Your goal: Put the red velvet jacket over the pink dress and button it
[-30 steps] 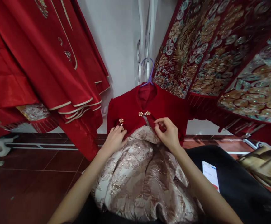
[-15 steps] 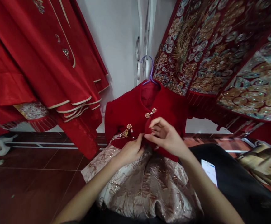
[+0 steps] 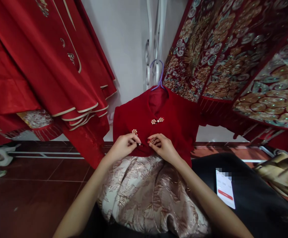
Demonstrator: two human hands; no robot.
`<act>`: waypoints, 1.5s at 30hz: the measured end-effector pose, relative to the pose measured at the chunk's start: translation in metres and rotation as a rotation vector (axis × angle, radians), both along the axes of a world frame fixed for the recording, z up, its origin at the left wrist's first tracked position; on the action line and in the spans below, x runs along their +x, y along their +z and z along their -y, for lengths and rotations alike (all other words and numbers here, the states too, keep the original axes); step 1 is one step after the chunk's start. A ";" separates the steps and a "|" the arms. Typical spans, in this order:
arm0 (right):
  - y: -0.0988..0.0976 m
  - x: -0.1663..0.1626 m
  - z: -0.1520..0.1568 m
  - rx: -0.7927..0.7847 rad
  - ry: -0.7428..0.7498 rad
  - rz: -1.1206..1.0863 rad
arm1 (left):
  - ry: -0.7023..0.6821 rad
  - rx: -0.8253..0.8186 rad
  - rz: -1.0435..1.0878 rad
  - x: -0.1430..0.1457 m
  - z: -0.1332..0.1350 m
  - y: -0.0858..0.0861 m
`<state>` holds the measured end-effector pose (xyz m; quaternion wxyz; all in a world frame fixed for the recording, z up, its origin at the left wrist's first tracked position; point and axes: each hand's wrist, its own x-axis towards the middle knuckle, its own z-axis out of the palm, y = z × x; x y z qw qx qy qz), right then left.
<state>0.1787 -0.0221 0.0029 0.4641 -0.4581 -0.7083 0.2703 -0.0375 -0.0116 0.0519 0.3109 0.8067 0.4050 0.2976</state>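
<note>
1. The right hand [image 3: 162,147] pinches a small flower clasp [image 3: 151,141] with its fingertips. It is a narrow grip.
2. The left hand [image 3: 125,147] has its fingertips close together by a little white bead [image 3: 139,144]. I cannot tell if they hold it.
3. Half a second ago the hands were bunched together in the middle. Now there is a small gap between them, with red cloth in it.
4. The red jacket [image 3: 176,112] is right in front, on the far side of the shiny cloth [image 3: 134,185]. A second ago its front gaped below the top clasp [image 3: 157,121]. Now the front looks shut there. I think that puts the two lower clasp parts nearly in line, but they are not joined yet.
5. The left flower [image 3: 134,132] sits just above the left fingers.
6. Farther off, the purple hanger [image 3: 161,77] comes up out of the jacket's neck.
7. On the right, a phone [image 3: 225,195] lies on a black surface [image 3: 253,191].
</note>
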 end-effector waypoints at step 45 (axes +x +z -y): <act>0.011 -0.011 0.009 0.054 0.065 -0.145 | 0.419 0.415 -0.194 0.002 -0.005 -0.016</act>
